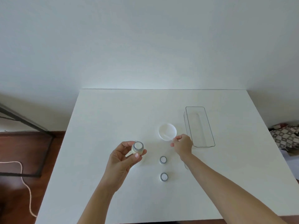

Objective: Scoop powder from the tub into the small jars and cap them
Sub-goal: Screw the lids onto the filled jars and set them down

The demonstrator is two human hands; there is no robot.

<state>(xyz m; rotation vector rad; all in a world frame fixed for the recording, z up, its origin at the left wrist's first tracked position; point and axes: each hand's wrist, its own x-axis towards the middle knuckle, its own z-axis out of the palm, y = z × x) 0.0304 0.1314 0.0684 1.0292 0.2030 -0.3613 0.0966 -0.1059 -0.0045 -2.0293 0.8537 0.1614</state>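
Note:
My left hand (123, 157) holds a small jar (137, 148) above the white table, its mouth facing up and showing white powder inside. My right hand (182, 145) pinches the handle of a clear spoon (168, 136) whose bowl rests in the white tub (167, 131) of powder. Two more small jars, one (163, 160) nearer the tub and one (164, 177) closer to me, stand on the table between my arms. Something small and clear (186, 166) peeks out beside my right forearm; I cannot tell what it is.
A clear rectangular bin (208, 126) stands to the right of the tub. The white table (113, 118) ends against the wall at the back. A dark metal frame (24, 122) and a cord (24, 180) are on the wooden floor at the left. Patterned cloth (284, 136) lies at the right.

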